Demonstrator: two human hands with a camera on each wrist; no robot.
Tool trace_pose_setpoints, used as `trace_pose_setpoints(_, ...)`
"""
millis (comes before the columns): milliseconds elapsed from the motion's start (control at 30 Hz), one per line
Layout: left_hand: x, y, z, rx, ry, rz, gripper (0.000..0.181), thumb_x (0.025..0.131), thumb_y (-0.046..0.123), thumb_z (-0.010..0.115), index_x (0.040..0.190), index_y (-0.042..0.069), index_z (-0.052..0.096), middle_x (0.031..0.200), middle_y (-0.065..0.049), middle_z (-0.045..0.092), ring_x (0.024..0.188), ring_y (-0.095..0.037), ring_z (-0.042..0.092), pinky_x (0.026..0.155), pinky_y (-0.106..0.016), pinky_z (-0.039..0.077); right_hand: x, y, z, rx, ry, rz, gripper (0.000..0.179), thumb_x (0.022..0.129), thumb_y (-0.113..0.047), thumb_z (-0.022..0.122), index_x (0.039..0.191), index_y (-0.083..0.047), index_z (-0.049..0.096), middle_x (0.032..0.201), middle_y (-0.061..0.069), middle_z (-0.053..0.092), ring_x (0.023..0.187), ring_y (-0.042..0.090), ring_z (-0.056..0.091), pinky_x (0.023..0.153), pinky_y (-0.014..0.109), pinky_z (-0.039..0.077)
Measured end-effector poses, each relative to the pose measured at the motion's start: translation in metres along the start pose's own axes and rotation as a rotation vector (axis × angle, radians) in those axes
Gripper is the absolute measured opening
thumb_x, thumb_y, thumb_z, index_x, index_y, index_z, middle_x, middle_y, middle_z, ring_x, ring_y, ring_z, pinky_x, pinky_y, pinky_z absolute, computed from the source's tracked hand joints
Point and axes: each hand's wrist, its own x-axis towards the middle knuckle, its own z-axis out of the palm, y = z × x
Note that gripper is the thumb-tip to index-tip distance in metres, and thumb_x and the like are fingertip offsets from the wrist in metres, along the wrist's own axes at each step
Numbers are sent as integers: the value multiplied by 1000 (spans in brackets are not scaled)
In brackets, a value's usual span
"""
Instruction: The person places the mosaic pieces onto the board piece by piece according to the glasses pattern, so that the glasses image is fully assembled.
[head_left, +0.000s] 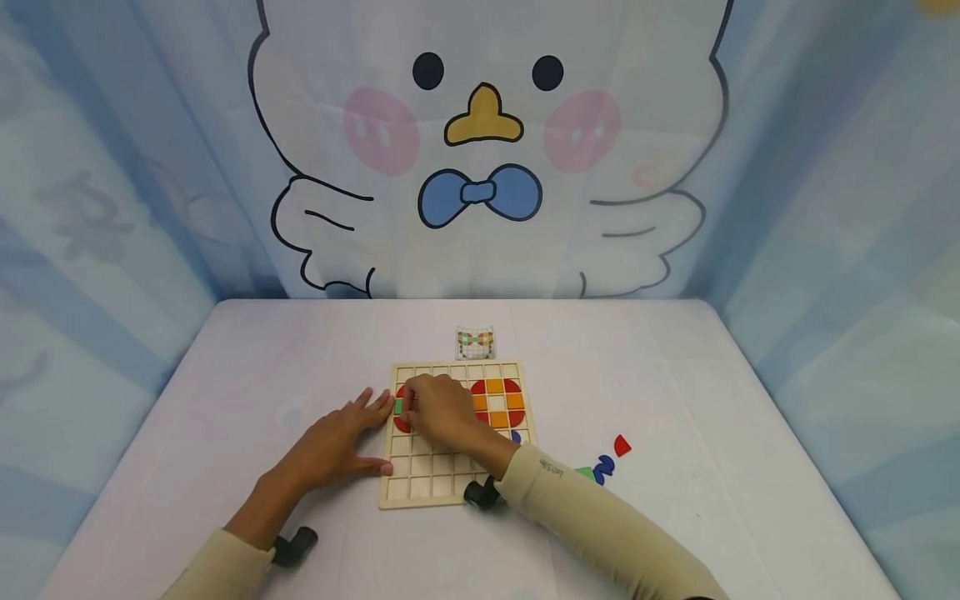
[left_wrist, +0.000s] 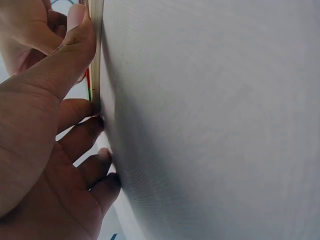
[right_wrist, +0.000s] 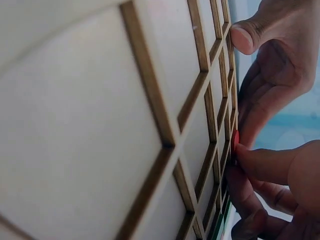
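My left hand (head_left: 345, 437) rests along the left edge of the wooden grid board (head_left: 423, 492), fingers spread and thumb touching the rim. Over the board's left part is my right hand (head_left: 442, 408), fingers curled. In the right wrist view its thumb and index finger pinch at a small red piece (right_wrist: 236, 139) on the grid; the hand partly hides this spot. Red pieces (head_left: 402, 425) and a green square (head_left: 398, 407) lie at the board's left side. Red quarter pieces (head_left: 512, 386) and orange squares (head_left: 494, 386) ring a bare cell on the right side.
A small pattern card (head_left: 476, 342) lies just behind the board. To the right, loose on the white table (head_left: 675, 400), are a red quarter piece (head_left: 622, 446), blue pieces (head_left: 603, 467) and a green piece (head_left: 585, 473) partly behind my right sleeve. A patterned curtain (head_left: 480, 258) stands behind.
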Motion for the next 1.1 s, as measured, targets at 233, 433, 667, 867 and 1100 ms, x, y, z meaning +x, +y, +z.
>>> trace_pose_setpoints(233,1,1,1,4,-5,-7,105,79,51,90,163,9,42,169,-21,40,151,-57,39,118,-72,39,-1,3,-2,15,2,-10,16,93,-22,83,84,-22,70,70,-8,62,63,10,56,53,25,42)
trace_pose_setpoints(433,3,2,2,18,-19,-40,106,79,51,90,164,12,40,170,-18,38,156,-53,35,119,-72,38,-6,10,-12,72,-24,-37,10,96,-24,80,91,-22,71,75,-9,64,66,8,58,56,23,43)
trace_pose_setpoints(667,3,3,3,18,-21,-54,107,78,49,91,164,13,39,171,-16,36,158,-49,32,120,-72,37,-21,26,-32,106,-1,-66,10,95,-28,82,94,-22,73,81,-7,70,71,8,60,60,24,45)
trace_pose_setpoints(867,3,4,2,25,-25,-54,107,79,50,91,164,11,39,171,-14,37,159,-47,31,120,-71,36,-39,46,-47,123,37,-59,10,94,-26,82,94,-23,73,83,-8,71,72,9,60,61,26,46)
trace_pose_setpoints(1100,2,5,3,26,-16,-56,107,79,50,91,164,11,39,171,-14,38,160,-46,30,121,-71,35,-64,70,-62,148,67,16,12,93,-26,84,92,-25,72,81,-10,67,70,11,58,61,27,45)
